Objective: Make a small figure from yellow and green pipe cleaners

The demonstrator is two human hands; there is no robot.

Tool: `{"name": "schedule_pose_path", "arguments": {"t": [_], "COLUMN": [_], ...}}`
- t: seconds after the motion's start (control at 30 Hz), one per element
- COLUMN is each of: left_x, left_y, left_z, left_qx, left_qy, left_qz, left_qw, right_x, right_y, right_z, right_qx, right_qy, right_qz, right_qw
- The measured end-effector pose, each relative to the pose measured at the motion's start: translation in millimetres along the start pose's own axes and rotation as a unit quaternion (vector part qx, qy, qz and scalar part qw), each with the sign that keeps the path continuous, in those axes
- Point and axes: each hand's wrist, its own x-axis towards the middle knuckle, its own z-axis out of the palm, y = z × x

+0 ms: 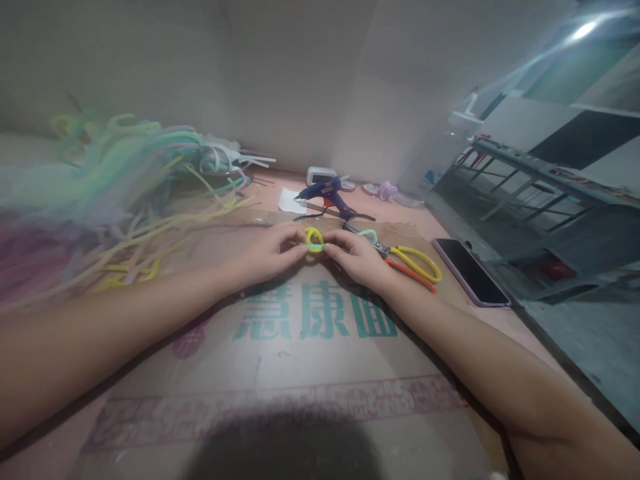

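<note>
Between my two hands is a small yellow loop of pipe cleaner [314,235] with a mint-green strand across its lower side. My left hand [280,252] pinches its left edge between thumb and fingers. From the other side, my right hand [353,253] grips the right edge in the same way. Just beyond my right hand lie pliers [411,261] with one yellow and one orange handle. A mint-green piece of pipe cleaner [369,235] curls beside their jaws. Behind my hands rests a dark blue glue gun [327,193].
A blurred heap of coloured pipe cleaners [150,167] fills the left side. A phone [471,272] lies near the table's right edge. Printed cardboard [320,367] covers the tabletop under my arms. A white device [321,175] and a clear plastic bottle [445,157] stand by the wall.
</note>
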Motion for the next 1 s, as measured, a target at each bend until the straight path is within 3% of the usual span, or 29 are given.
{"name": "schedule_pose_path", "arguments": {"t": [0.4, 0.63, 1.0], "left_x": [-0.4, -1.0, 0.0], "left_y": [-3.4, -6.4, -5.6], "left_z": [0.6, 1.9, 2.2], "left_qx": [0.005, -0.018, -0.004], "left_qy": [-0.006, 0.006, 0.028], "left_qz": [0.023, -0.002, -0.015], "left_qw": [1.0, 1.0, 0.999], "right_x": [0.8, 0.1, -0.2], "right_y": [0.8, 0.4, 1.6], "right_z": [0.5, 1.1, 2.5], "right_qx": [-0.032, -0.061, -0.052], "right_qy": [0.012, 0.031, 0.098], "right_qz": [-0.013, -0.04, -0.034], "right_qw": [0.999, 0.997, 0.993]}}
